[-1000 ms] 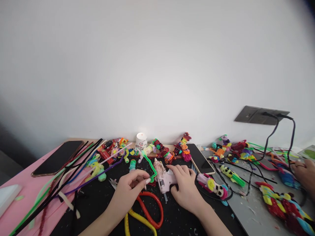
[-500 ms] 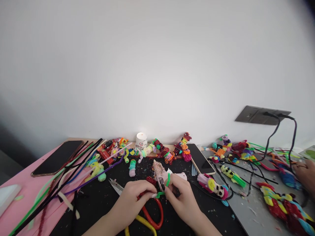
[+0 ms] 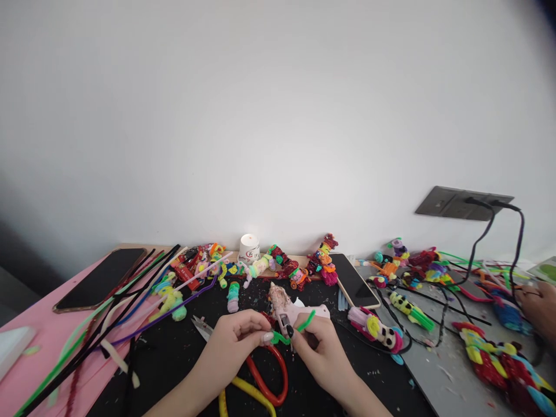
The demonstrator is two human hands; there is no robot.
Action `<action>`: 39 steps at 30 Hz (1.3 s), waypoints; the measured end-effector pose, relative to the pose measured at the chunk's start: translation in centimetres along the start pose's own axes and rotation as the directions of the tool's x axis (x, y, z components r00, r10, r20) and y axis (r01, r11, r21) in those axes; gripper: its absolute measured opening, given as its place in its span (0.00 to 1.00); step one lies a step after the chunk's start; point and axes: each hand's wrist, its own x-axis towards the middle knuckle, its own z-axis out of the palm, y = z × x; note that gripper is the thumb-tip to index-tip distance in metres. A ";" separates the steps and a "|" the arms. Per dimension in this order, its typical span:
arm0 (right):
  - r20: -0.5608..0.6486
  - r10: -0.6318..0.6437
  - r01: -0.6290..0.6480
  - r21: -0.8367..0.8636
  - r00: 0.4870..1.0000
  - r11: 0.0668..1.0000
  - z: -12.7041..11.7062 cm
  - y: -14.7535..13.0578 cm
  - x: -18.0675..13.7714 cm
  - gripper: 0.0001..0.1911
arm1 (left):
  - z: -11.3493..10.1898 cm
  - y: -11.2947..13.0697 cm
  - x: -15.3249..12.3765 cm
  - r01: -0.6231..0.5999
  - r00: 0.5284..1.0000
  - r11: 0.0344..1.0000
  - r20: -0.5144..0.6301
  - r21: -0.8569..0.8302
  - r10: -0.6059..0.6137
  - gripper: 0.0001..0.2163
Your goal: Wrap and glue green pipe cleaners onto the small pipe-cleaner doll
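Green pipe cleaner is between my hands, near middle, over the black mat. My left hand pinches its left end, thumb against fingertips. My right hand pinches it farther right, thumb and index together; the grip is partly hidden, but it looks like the same strip, bent, its free end poking up to the far right. Pale pink glue gun lies just beyond my fingers, nozzle to the far left. Scissors under and beside my left hand: red and yellow handle loops near, blade tip out to the left. Small green-and-lilac roll far of my left hand. Paper cup by the wall. White-edged phone far right of my right hand, spotted figure right of that. Loose pipe cleaners across the pink sheet, left. Another person's hand at the right edge.
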 end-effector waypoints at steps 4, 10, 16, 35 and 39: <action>0.010 0.016 -0.016 0.026 1.000 1.000 0.2 0.2 -0.1 0.14 | -0.1 -0.2 0.1 0.005 1.000 1.000 0.000 -0.004 -0.005 0.01; -0.024 -0.010 0.010 -0.013 1.000 1.000 0.7 0.7 -0.3 0.15 | -0.1 -0.2 0.1 0.029 1.000 0.999 0.008 -0.022 -0.029 0.02; -0.042 -0.044 0.043 -0.033 0.998 0.999 0.9 0.6 -0.5 0.15 | -0.2 -0.1 0.3 0.029 0.999 0.999 -0.025 -0.036 -0.030 0.03; -0.209 -0.219 0.196 -0.122 0.953 0.973 0.9 0.5 -0.5 0.09 | 0.1 -0.6 0.1 -0.037 0.999 0.999 -0.031 -0.032 0.036 0.04; -0.208 -0.277 0.247 -0.159 0.938 0.956 0.5 0.8 -0.3 0.08 | 0.0 -0.6 -0.2 -0.121 0.993 0.984 0.025 0.128 0.119 0.06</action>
